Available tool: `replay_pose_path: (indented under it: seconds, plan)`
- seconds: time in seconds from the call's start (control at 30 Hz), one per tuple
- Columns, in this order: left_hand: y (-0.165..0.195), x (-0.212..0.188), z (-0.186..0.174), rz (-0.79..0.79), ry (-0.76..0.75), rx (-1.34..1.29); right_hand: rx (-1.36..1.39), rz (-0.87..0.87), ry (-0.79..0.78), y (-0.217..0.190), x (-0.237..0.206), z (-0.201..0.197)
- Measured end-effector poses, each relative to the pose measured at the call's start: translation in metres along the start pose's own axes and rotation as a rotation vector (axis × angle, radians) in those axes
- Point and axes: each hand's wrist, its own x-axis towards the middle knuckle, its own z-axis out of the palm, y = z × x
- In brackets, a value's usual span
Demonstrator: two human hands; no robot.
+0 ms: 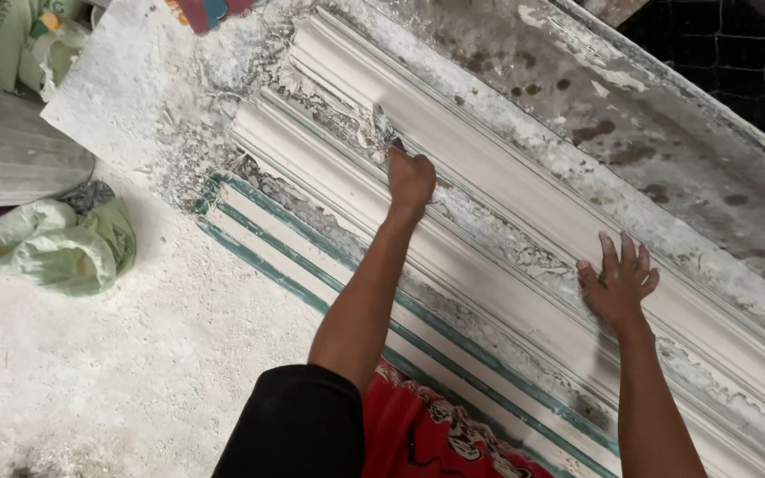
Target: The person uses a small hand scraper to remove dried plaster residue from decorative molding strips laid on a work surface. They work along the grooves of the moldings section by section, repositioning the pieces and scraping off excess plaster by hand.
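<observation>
The fingers of the left hand point(411, 180) are curling shut around a small scraper point(382, 124), whose grey blade is sticking out past the knuckles and touching the long white plaster moulding point(489, 168) near that moulding's far end. The fist is turning knuckles-up, the wrist is staying straight, and the left forearm is stretching away from the body in one long line, running back to a black sleeve point(298, 425) at the lower edge of the view. The fingers of the right hand point(617, 283) are spreading open and gripping nothing; the fingertips and palm are pressing flat on the same moulding, further along it toward its near end, well apart from the left hand. The right wrist is bending slightly back and the forearm is rising up from the lower right corner of the view. The moulding is lying on a long, plaster-crusted bench point(666, 133) and is running diagonally from the upper middle to the lower right, with crumbs of dried plaster sitting in its grooves. Along the bench's near edge, white boards with green stripes point(312, 274) are lying side by side. A red cloth point(427, 434) is showing beneath the arms. A pale green sack point(55, 243) is slumping on the dusty white floor point(135, 372) at the left.
</observation>
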Motion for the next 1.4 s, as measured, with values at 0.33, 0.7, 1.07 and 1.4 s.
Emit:
replay_pose_path:
  seconds: [0.33, 0.7, 1.07, 1.4]
  plan:
    - [0.026, 0.027, -0.038, -0.031, 0.087, -0.257, 0.002, -0.043, 0.054, -0.006, -0.001, 0.0]
    - [0.011, 0.102, -0.086, -0.046, 0.015, -0.503, -0.222, -0.134, 0.134, -0.026, 0.002, -0.016]
    - [-0.035, 0.078, -0.197, -0.302, -0.465, -0.297, -0.091, 0.027, 0.557, -0.146, -0.075, 0.049]
    - [0.018, 0.078, -0.152, 0.784, -1.076, 0.714, 0.133, 0.592, 0.31, -0.2, -0.129, 0.069]
